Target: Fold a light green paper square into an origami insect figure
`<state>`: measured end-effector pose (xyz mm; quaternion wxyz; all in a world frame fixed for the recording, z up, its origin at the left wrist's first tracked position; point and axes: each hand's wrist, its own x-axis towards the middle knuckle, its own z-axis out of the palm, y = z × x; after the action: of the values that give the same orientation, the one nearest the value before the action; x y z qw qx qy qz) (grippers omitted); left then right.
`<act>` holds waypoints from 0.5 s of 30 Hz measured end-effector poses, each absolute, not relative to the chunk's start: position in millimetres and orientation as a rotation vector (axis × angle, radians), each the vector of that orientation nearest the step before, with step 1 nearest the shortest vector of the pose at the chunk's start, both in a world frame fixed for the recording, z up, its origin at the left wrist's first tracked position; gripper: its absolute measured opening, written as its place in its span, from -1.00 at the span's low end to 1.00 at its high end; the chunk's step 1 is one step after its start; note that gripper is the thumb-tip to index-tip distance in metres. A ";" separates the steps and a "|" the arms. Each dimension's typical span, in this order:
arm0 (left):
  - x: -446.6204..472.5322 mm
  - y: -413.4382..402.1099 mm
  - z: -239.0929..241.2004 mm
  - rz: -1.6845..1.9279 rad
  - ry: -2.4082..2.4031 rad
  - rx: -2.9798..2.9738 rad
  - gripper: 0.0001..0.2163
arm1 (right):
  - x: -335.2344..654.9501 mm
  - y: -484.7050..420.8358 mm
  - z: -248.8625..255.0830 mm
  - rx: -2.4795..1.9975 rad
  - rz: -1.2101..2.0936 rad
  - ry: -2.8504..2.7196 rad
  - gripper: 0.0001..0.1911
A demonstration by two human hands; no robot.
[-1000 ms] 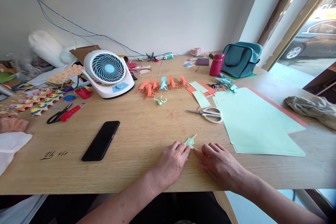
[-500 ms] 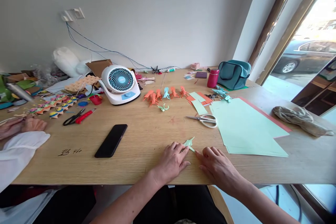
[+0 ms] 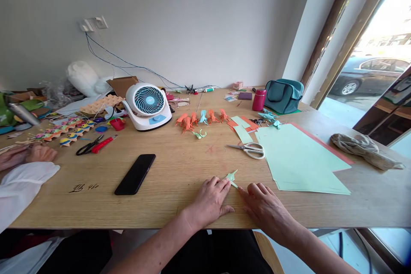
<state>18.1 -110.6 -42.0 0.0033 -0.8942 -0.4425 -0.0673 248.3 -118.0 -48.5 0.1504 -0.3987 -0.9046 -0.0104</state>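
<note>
A small light green folded paper figure (image 3: 231, 176) lies on the wooden table (image 3: 180, 167) near its front edge. My left hand (image 3: 210, 200) rests palm down with its fingertips pressing the figure's left side. My right hand (image 3: 263, 206) lies flat beside it, its fingertips touching the figure's lower right corner. Both hands press the paper against the table; neither lifts it.
A stack of light green sheets (image 3: 302, 158) over an orange one lies to the right, white-handled scissors (image 3: 250, 150) beside it. A black phone (image 3: 135, 174), a small fan (image 3: 148, 106), a row of orange and blue folded figures (image 3: 202, 117), a teal bag (image 3: 284, 94). Another person's hands (image 3: 25, 154) at far left.
The camera has tilted up, showing more of the wall. My hands stay on the green figure, the left one shifted slightly.
</note>
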 end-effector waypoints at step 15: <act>24.3 -111.1 -42.7 -0.147 -1.452 -2.785 -0.49 | 261.1 -116.1 -52.7 -1.100 0.120 -2.614 -0.62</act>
<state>24.3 -111.1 -42.7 -0.0014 -0.8858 -0.4618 -0.0468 261.1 -116.1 -52.7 0.1510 -0.3830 -0.9103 0.0419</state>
